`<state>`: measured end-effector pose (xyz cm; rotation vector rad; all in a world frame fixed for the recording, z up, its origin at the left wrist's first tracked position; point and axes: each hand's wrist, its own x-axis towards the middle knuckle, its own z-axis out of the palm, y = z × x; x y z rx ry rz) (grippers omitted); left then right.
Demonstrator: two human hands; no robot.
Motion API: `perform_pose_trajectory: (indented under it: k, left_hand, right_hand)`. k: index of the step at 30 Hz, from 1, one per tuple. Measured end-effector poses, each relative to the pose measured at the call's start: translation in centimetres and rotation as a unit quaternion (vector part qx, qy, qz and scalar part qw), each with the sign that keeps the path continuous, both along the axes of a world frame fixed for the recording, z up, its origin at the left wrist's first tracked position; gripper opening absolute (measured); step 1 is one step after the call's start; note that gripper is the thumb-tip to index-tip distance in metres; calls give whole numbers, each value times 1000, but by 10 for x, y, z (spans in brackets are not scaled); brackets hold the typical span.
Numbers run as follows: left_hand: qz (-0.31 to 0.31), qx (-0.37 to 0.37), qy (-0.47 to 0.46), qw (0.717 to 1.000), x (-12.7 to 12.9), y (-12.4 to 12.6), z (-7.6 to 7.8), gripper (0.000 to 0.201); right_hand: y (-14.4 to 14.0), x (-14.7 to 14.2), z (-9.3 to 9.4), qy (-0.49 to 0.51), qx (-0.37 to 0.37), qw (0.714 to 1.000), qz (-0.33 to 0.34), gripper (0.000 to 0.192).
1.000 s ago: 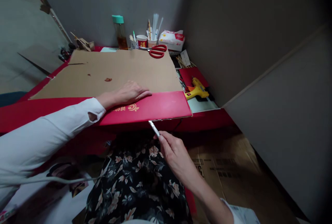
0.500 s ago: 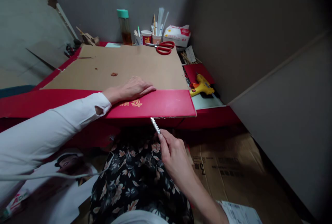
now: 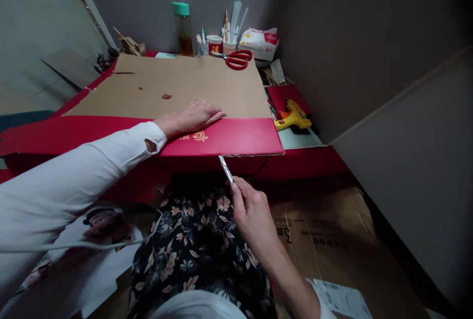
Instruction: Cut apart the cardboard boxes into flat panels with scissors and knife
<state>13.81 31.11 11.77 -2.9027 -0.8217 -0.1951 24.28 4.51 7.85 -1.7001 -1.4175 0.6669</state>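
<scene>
A large cardboard sheet (image 3: pixel 221 87) lies on the red-covered table, its near part a red flap (image 3: pixel 247 137) with gold print. Across the fold my left hand (image 3: pixel 197 113) rests flat, fingers stretched toward the right, pressing on the sheet. Below the flap's near edge, my right hand (image 3: pixel 253 208) is closed around a utility knife (image 3: pixel 226 170). The knife points up and away, and its blade tip meets the edge of the red flap. To the right of that tip the edge looks pale and split.
Red-handled scissors (image 3: pixel 238 59) lie on the sheet's far edge. Behind stand a bottle (image 3: pixel 183 31), cups of pens and sticks, and a tissue pack (image 3: pixel 259 43). A yellow glue gun (image 3: pixel 295 117) sits at right. Flattened cardboard (image 3: pixel 332 240) covers the floor.
The whole view has shifted slightly, so the table sits higher and further right. Both hands keep their grip and place; the knife tip stays at the flap's edge.
</scene>
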Motion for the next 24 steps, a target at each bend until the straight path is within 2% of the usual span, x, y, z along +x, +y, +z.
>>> perform_pose_trajectory:
  k: [11, 18, 24]
  left_hand:
    - [9, 4, -2, 1000, 0, -4, 4, 55]
    - [-3, 6, -17, 1000, 1, -2, 2, 55]
    - [7, -12, -18, 1000, 2, -5, 3, 52]
  right_hand:
    - [-3, -8, 5, -21, -3, 1000, -17, 35]
    - [10, -3, 9, -38, 6, 999, -17, 33]
    - [3, -9, 5, 8, 1, 1000, -24, 37]
